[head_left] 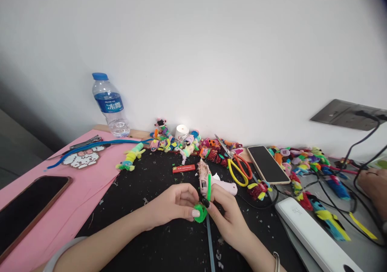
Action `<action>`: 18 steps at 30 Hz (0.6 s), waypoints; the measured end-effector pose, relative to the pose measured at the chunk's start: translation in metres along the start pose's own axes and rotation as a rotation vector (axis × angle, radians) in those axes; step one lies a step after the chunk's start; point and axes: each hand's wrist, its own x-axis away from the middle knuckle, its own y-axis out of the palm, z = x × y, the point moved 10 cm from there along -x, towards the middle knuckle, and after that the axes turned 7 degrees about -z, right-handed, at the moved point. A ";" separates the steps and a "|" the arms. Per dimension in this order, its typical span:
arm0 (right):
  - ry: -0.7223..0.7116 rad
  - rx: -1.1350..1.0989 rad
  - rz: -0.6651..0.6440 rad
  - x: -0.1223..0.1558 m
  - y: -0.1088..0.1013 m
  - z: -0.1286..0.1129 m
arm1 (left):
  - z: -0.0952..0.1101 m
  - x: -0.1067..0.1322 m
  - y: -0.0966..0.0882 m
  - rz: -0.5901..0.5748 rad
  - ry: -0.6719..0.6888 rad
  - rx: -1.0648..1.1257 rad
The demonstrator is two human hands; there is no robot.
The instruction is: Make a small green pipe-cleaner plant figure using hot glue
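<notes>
My left hand (173, 205) and my right hand (225, 213) meet over a black mat (145, 183), both pinching a small green pipe-cleaner coil (199, 214). A green stem (209, 186) rises from the coil between my fingers. A thin grey-blue strip (209, 239) runs down from the coil toward me. Just behind my hands lies a glue gun (211, 179) with a crusted nozzle. All fingers are curled closed round the coil.
Yellow and orange scissors (238, 167), a phone (269, 164), a red lighter (184, 168), a small candle (182, 132) and heaps of pipe-cleaner figures (302, 163) line the back. A water bottle (110, 106), pink paper (60, 207), a second phone (27, 207), a white power strip (314, 235) and another person's hand (375, 187) lie around.
</notes>
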 end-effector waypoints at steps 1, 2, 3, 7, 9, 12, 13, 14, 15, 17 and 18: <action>0.005 0.001 0.006 0.000 0.000 0.001 | 0.000 0.000 -0.001 0.006 0.002 0.011; 0.009 0.001 0.012 -0.001 -0.001 0.003 | 0.001 0.000 -0.001 0.011 0.005 0.017; 0.011 0.001 0.021 -0.001 -0.001 0.004 | 0.001 0.000 -0.002 0.014 0.007 0.022; 0.013 0.008 0.059 0.000 -0.003 0.006 | 0.004 0.000 -0.003 0.018 0.032 0.009; 0.013 0.015 0.068 0.001 -0.003 0.006 | 0.005 0.000 -0.003 0.024 0.046 -0.003; 0.010 0.020 0.067 0.001 -0.002 0.005 | 0.008 0.000 -0.004 0.040 0.074 -0.022; 0.009 0.025 0.068 0.001 -0.002 0.004 | 0.010 0.000 -0.005 0.049 0.086 -0.030; 0.005 0.031 0.071 0.001 -0.002 0.003 | 0.011 0.001 -0.006 0.061 0.097 -0.039; 0.002 0.040 0.078 0.001 -0.004 0.002 | 0.012 0.001 -0.007 0.072 0.106 -0.047; -0.007 0.059 0.092 0.001 -0.006 0.000 | 0.013 0.001 -0.009 0.092 0.119 -0.059; -0.010 0.066 0.099 0.001 -0.007 -0.001 | 0.014 0.001 -0.010 0.099 0.123 -0.061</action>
